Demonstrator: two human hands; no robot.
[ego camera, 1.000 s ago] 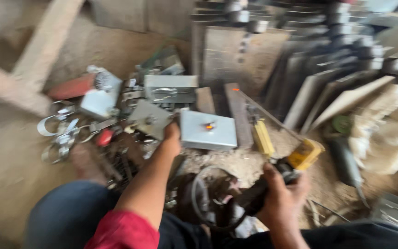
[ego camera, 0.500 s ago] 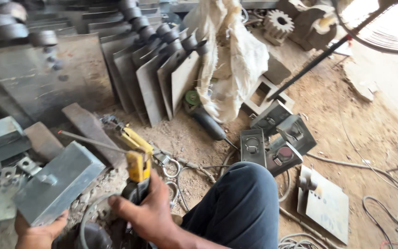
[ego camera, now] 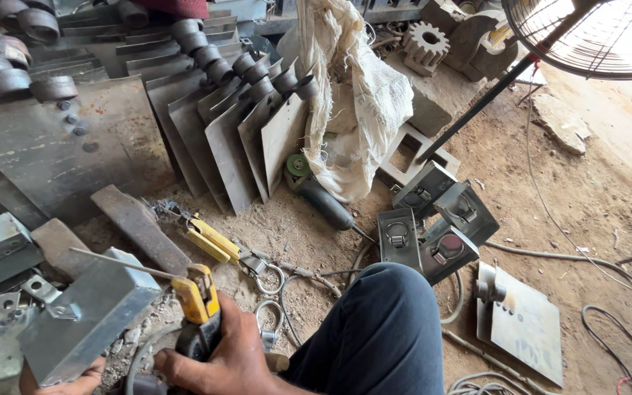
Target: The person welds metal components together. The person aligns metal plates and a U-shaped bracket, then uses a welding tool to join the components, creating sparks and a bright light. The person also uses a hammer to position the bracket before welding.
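My right hand [ego camera: 232,358] grips the dark handle of a yellow-jawed electrode holder [ego camera: 196,296]; a thin welding rod [ego camera: 122,263] sticks out of it to the left. My left hand [ego camera: 64,384] shows only at the bottom left edge, fingers under a grey metal box [ego camera: 85,314] that it holds tilted. The rod's tip lies just above the box's upper edge. My knee in dark trousers [ego camera: 385,333] fills the lower middle.
Steel plates with rolled hinge tubes [ego camera: 235,124] lean at the back. An angle grinder [ego camera: 316,194] lies by a white sack [ego camera: 360,95]. Several grey latch boxes [ego camera: 433,223], a flat plate [ego camera: 524,322], yellow clamp [ego camera: 213,238], cables [ego camera: 616,322] and a fan stand [ego camera: 491,95] crowd the dirt floor.
The view has swung right, from the parts pile on the left to the latch boxes and fan. My left hand came off the flat box and now holds a grey box low at the left.
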